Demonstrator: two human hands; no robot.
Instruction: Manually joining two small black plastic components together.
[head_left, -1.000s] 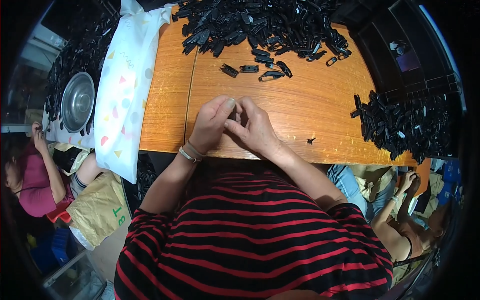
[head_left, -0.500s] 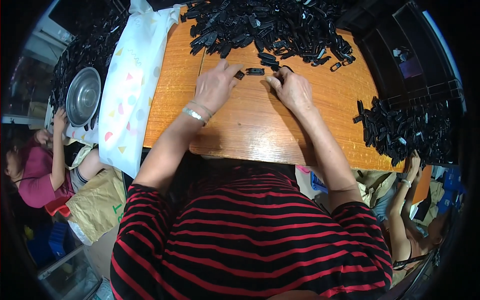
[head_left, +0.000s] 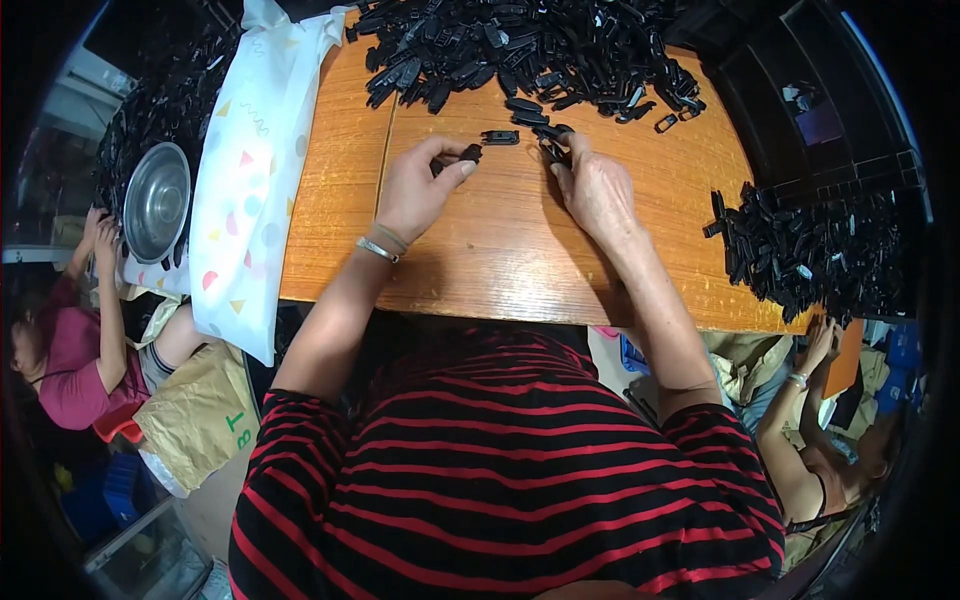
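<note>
My left hand, with a bracelet at its wrist, is closed in a pinch on a small black plastic piece above the wooden table. Across from it, my right hand grips another black plastic piece between thumb and fingers, its far end partly hidden by them. Between the two hands, slightly farther off, a slim black plastic part lies flat on the wood. Several long black parts trail from the big heap toward my right fingers.
A large heap of black plastic parts covers the table's far side; a second heap lies at the right edge. Patterned white sheeting hangs at left, beside a metal bowl. A person sits left, another right.
My left fingers have curled into a pinch, raising and turning the small black piece. My right hand has shifted slightly, and its black piece shows more. The view has moved a little.
</note>
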